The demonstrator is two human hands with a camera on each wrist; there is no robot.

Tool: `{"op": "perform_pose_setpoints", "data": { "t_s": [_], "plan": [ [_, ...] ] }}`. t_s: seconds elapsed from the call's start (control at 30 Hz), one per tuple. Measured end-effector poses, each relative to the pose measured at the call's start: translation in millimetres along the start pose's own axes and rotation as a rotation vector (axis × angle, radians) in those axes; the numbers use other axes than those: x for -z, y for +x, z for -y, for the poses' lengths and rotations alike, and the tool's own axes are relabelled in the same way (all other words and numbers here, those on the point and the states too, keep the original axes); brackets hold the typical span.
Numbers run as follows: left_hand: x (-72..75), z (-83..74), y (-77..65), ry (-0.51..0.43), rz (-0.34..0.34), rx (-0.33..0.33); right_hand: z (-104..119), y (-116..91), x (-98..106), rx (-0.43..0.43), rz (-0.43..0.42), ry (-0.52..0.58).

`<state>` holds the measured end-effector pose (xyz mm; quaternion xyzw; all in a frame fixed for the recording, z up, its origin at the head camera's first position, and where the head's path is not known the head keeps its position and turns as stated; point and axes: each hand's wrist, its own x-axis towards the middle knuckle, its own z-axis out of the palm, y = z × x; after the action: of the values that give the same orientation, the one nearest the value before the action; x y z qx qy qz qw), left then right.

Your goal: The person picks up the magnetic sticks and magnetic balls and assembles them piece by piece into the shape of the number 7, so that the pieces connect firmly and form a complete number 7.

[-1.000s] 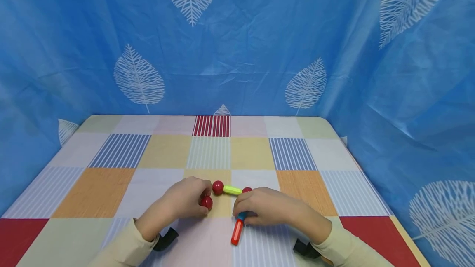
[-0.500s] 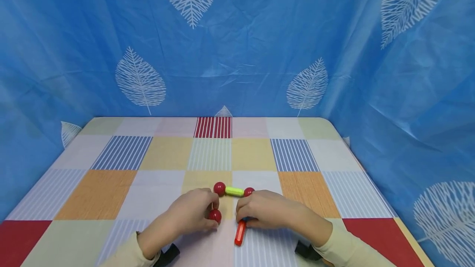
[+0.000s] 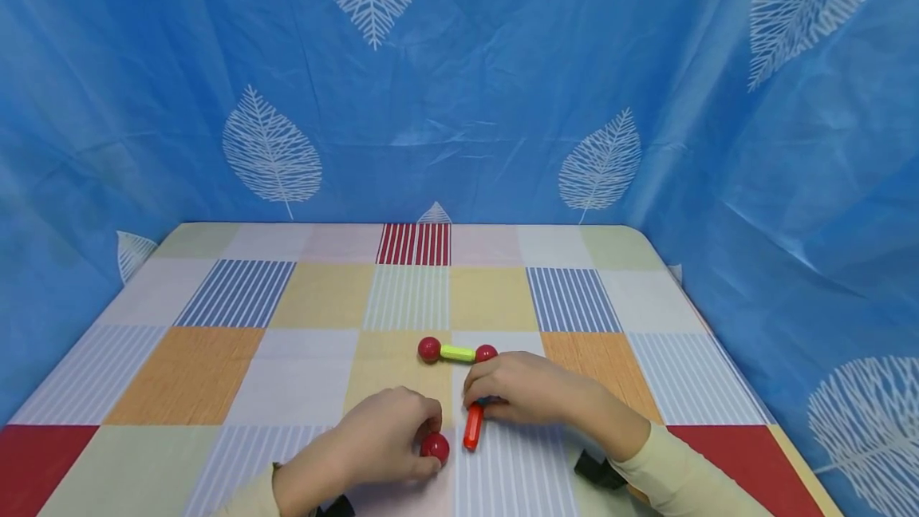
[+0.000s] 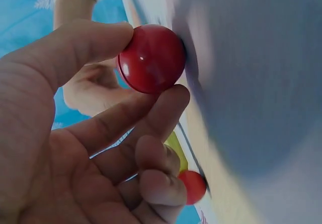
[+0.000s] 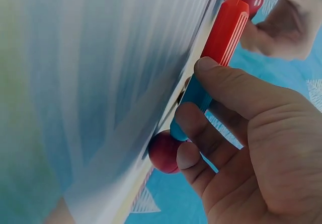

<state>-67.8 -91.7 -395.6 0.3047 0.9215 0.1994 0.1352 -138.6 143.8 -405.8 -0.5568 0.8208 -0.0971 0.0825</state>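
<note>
My left hand (image 3: 380,439) pinches a glossy red ball (image 3: 435,448) between thumb and fingertips, low over the cloth. To its right, my right hand (image 3: 530,388) grips a blue rod (image 5: 198,94), whose far end meets a red ball (image 3: 486,353). A red rod (image 3: 472,427) continues in line from the blue one toward me; its free end points near the held ball. Beyond the hands lies a yellow-green rod (image 3: 457,353) between that far ball and another red ball (image 3: 429,349). In the head view my right fingers hide most of the blue rod.
A patchwork tablecloth (image 3: 316,294) covers the table. A blue curtain (image 3: 459,86) with white leaf prints rises behind it and along both sides. Dark straps with small boxes (image 3: 599,471) sit at my wrists.
My left hand has carried its red ball right and toward me, down to the red rod's free end. My right hand and the joined rods and balls have shifted slightly away and to the right.
</note>
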Motion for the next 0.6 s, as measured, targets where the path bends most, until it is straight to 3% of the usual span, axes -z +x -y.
{"op": "perform_pose_setpoints", "data": {
  "t_s": [0.4, 0.6],
  "plan": [
    [-5.8, -10.1, -1.8, 0.016, -0.084, -0.066, -4.1, 4.2, 6.1, -0.022, -0.005, -0.012],
    [-12.8, -13.3, 1.0, 0.009, -0.123, -0.055, -3.2, 5.5, 2.9, -0.006, -0.015, -0.028]
  ]
}}
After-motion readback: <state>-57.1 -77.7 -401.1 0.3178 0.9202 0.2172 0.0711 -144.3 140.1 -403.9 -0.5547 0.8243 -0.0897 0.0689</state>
